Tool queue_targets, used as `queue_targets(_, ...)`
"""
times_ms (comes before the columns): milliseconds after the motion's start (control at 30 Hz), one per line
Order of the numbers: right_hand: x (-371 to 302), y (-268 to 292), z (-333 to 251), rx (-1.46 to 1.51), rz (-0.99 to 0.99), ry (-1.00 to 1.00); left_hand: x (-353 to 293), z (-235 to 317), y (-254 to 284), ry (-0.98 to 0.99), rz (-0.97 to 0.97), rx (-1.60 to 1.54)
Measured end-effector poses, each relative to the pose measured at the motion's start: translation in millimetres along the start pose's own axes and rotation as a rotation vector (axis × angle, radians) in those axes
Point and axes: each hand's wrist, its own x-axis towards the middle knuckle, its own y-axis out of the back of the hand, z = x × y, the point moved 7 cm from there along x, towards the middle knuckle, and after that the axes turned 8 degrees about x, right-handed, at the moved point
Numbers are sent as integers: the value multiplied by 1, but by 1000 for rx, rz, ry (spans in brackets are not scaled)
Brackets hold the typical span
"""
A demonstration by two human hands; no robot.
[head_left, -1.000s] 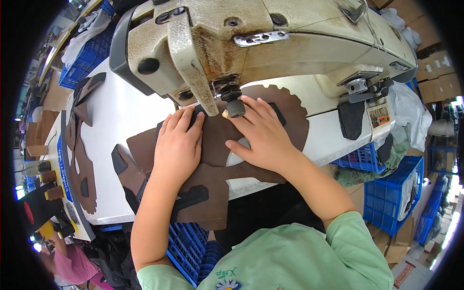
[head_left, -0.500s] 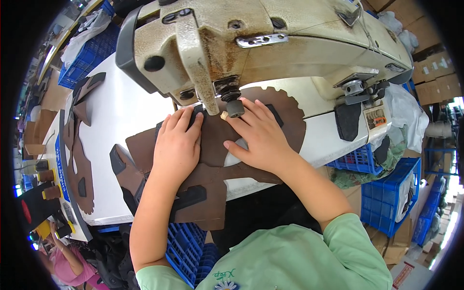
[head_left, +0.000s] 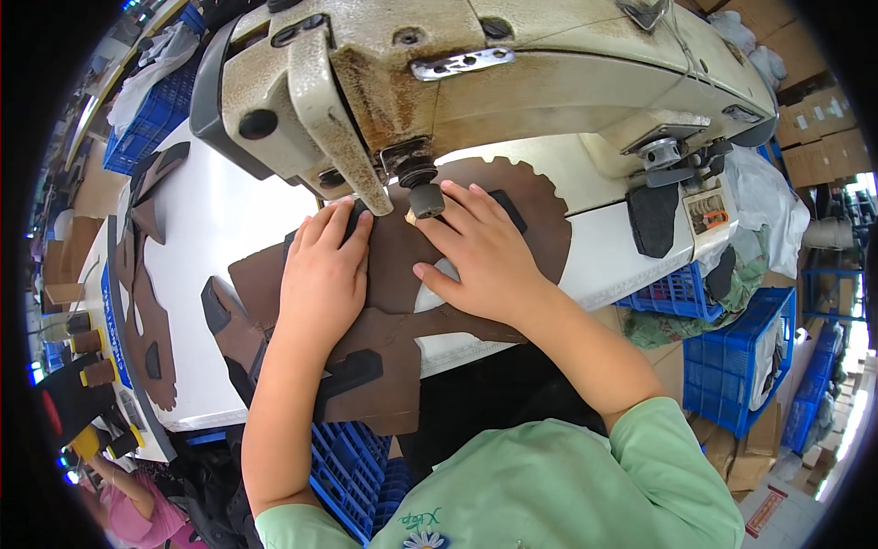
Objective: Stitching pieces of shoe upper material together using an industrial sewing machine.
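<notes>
lying beneath left fingers (head_left: 337, 222) and right fingers (head_left: 462, 215), both released and flat, is the brown panel (head_left: 391, 270)

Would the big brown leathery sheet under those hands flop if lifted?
Probably: the big brown leathery sheet looks thin, so it may droop. The flat black patches on it might keep some spots stiffer. Pushed, it could slide, as the white tabletop looks smooth.

We see green lettering (head_left: 421, 519) on chest of light green shirt (head_left: 558, 485). Pale writing on blue strip (head_left: 114, 325) at left, too small for us to read. Red-printed label (head_left: 765, 511) on white box (head_left: 794, 529), lower right. White labels (head_left: 803, 121) on cardboard boxes (head_left: 828, 157), upper right, print unreadable to us.
</notes>
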Motion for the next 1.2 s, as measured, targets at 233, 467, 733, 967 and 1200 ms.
queue_targets(233, -1, -1, 0, 4, 6, 2, 0, 1, 0, -2, -13, 12)
queue_targets(467, -1, -1, 0, 3, 14, 4, -1, -1, -1, 4, -14, 17)
queue_targets(733, -1, -1, 0, -9, 22, 14, 0, 0, 13, -11, -127, -30)
queue_targets(967, 0, -1, 4, 20, 35, 19, -8, 1, 16, -105, -178, -87)
queue_targets(1200, 4, -1, 9, -13, -6, 38, -10, 2, 15, -96, -172, -74)
